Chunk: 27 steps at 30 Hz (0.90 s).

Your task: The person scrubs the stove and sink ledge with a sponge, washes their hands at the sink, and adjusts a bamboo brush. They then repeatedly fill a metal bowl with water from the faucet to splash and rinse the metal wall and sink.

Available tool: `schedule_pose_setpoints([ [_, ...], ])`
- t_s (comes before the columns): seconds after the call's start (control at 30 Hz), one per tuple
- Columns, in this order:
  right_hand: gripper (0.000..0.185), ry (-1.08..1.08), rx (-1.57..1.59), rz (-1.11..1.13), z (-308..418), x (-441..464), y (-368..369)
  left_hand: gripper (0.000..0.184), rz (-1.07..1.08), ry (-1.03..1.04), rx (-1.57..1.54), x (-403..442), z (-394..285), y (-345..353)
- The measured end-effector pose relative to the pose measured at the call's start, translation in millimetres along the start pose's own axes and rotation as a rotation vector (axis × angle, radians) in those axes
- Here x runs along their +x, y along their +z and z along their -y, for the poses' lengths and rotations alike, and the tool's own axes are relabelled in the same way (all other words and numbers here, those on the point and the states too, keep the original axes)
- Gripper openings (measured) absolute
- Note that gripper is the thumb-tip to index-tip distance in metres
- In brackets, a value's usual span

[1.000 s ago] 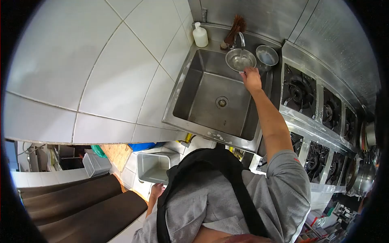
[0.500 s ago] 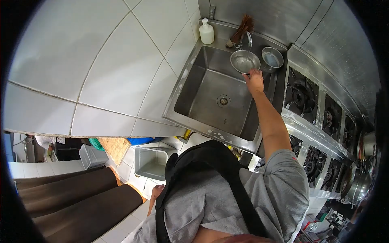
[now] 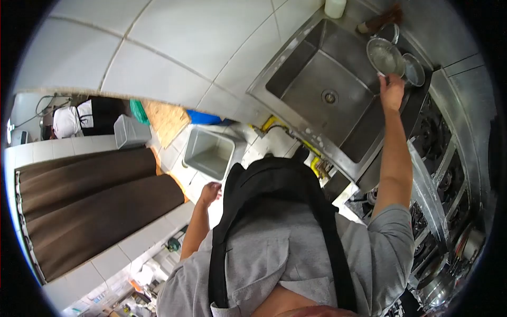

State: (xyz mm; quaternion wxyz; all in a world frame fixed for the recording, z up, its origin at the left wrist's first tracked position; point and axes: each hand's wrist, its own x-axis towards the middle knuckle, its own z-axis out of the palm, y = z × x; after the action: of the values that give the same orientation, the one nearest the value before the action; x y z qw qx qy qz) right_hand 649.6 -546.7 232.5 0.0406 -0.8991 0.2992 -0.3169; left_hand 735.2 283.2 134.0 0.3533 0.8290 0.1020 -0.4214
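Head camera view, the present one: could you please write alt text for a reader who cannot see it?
The person's right hand holds a metal bowl below the faucet at a steel sink, beside gas burners. The left hand hangs open near a gray bin on the floor.

You have an open grey rectangular plastic bin (image 3: 203,142) on the white-tiled floor (image 3: 272,143); left of it hangs a dark-brown cloth curtain (image 3: 95,195), just beyond it is something bright blue (image 3: 204,117), and well to its right sit black metal burners (image 3: 430,132).
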Motion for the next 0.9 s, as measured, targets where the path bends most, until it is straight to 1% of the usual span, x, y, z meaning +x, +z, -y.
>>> schedule_pose_setpoints([
  [0.03, 0.032, -0.086, -0.03, -0.048, 4.1, -4.1, -7.0, 0.03, 0.03, -0.07, -0.08, 3.7, -0.2, -2.4],
  [0.1, 0.031, -0.078, -0.031, -0.031, 25.9, -18.4, -24.8, 0.031, 0.029, -0.078, -0.06, 2.7, -1.6, -6.7],
  [0.17, 0.03, -0.067, -0.045, -0.033, 47.9, -36.4, -41.5, 0.033, 0.041, -0.058, -0.067, 11.5, 12.9, -12.7],
  [0.23, 0.029, -0.116, 0.022, -0.035, 70.5, -63.3, -57.3, 0.033, 0.065, -0.068, -0.042, 18.3, 26.4, -21.0],
  [0.3, 0.027, -0.089, 0.053, -0.006, 107.5, -96.0, -78.9, 0.032, 0.082, -0.074, -0.02, 25.5, 46.9, -29.6],
  [0.4, 0.024, -0.078, 0.207, 0.045, 174.5, -149.0, -109.6, 0.03, 0.08, -0.051, -0.057, 15.7, 72.8, -46.0],
  [0.53, 0.024, -0.102, 0.357, 0.133, 265.7, -219.7, -130.3, 0.03, 0.037, -0.064, -0.153, 5.5, 148.0, -65.0],
  [0.6, 0.024, -0.111, 0.397, 0.175, 299.9, -244.1, -122.8, 0.03, 0.052, -0.155, -0.118, -5.0, 191.6, -74.5],
  [0.67, 0.027, -0.074, 0.49, 0.428, 327.5, -261.0, -101.1, 0.03, 0.045, -0.201, -0.117, -20.1, 233.9, -82.8],
  [0.7, 0.03, -0.074, 0.464, 0.473, 342.7, -265.2, -87.2, 0.029, 0.033, -0.244, -0.11, -29.0, 254.4, -87.0],
  [0.77, 0.034, -0.07, 0.465, 0.559, 373.6, -262.9, -50.5, 0.03, 0.039, -0.262, -0.143, -45.3, 290.9, -92.9],
  [0.83, 0.035, -0.071, 0.497, 0.606, 400.8, -255.2, -13.2, 0.03, 0.024, -0.277, -0.15, -67.7, 297.8, -97.5],
  [0.9, 0.033, -0.154, 0.465, 0.66, 423.4, -252.3, 13.6, 0.029, 0.018, -0.31, -0.262, -85.8, 301.5, -103.8],
])
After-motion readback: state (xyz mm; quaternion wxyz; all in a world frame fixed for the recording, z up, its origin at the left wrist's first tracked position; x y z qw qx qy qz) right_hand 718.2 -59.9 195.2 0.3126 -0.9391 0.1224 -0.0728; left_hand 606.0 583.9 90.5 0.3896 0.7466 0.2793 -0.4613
